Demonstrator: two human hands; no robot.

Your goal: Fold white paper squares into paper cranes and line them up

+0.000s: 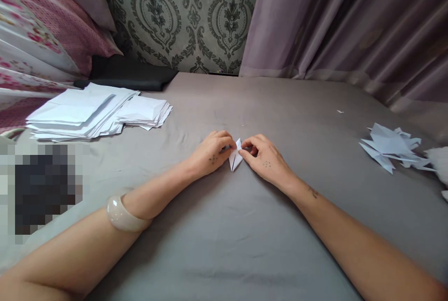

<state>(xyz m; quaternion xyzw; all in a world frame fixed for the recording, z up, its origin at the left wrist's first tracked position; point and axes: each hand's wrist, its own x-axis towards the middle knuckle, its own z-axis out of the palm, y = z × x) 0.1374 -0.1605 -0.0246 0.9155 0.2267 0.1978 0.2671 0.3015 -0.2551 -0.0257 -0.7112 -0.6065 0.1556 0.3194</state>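
A small piece of white paper (235,160), folded into a narrow diamond with a slit down its lower half, is between my two hands above the grey cloth. My left hand (214,151) pinches its left edge between thumb and fingers. On the opposite side my right hand (262,155) grips the right edge with thumb and curled index finger. The lower point of the paper faces me, and its upper tip shows between the fingertips. Parts of both side edges are hidden by my fingers.
A tall stack of white paper sheets (77,109) lies at the left, beside a smaller stack (143,110). Folded paper cranes (395,144) are heaped at the right. A tiny paper scrap (340,112) rests farther back. Behind are a black cloth (129,73) and a purple curtain (297,21).
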